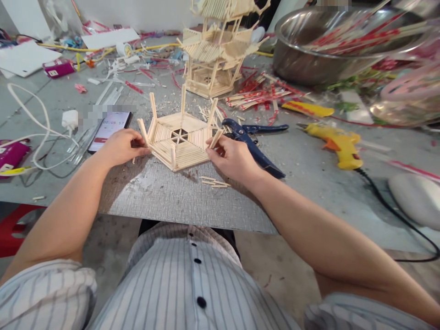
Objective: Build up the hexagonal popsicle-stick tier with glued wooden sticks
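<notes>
A hexagonal roof piece made of thin wooden sticks (pixel 178 140) lies upside down on the grey mat (pixel 178 201), with several posts sticking up from its corners. My left hand (pixel 120 146) grips its left corner post, fingers curled. My right hand (pixel 233 158) pinches the post at its right corner. A few loose sticks (pixel 215 182) lie just in front of the piece, near my right wrist.
Blue cutters (pixel 254 142) lie right of the piece, a yellow glue gun (pixel 338 142) farther right with its black cord. A tiered stick pagoda (pixel 218 50) stands behind. A phone (pixel 109 128), white cable, metal bowl (pixel 330 46) and red-wrapped sticks surround the mat.
</notes>
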A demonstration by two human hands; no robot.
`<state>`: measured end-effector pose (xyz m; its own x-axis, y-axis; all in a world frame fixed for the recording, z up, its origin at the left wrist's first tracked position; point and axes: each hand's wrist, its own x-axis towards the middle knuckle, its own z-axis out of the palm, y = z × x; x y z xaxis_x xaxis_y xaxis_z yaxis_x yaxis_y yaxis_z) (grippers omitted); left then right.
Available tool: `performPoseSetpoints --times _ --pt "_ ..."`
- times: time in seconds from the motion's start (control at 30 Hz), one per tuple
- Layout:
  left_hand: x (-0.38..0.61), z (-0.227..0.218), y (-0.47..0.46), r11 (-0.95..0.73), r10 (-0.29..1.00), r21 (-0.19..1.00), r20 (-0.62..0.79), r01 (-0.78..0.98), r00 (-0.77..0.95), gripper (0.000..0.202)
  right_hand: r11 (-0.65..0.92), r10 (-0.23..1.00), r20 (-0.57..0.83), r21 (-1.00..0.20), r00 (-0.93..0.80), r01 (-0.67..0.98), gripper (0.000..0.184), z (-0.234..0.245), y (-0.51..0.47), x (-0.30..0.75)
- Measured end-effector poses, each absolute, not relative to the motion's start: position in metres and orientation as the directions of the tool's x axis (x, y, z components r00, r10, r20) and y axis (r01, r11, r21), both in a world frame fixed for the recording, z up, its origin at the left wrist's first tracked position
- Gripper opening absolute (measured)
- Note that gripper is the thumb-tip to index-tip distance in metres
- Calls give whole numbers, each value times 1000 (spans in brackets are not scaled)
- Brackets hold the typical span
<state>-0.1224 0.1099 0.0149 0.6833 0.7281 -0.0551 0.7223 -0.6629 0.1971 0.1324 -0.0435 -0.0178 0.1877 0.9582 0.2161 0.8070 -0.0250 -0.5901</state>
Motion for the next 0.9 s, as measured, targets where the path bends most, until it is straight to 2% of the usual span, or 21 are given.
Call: performPoseSetpoints --times 0.9 --pt "-123 13 110 -662 732 208 -32 720 681 37 -26 954 226 -594 198 804 26 -19 -44 133"
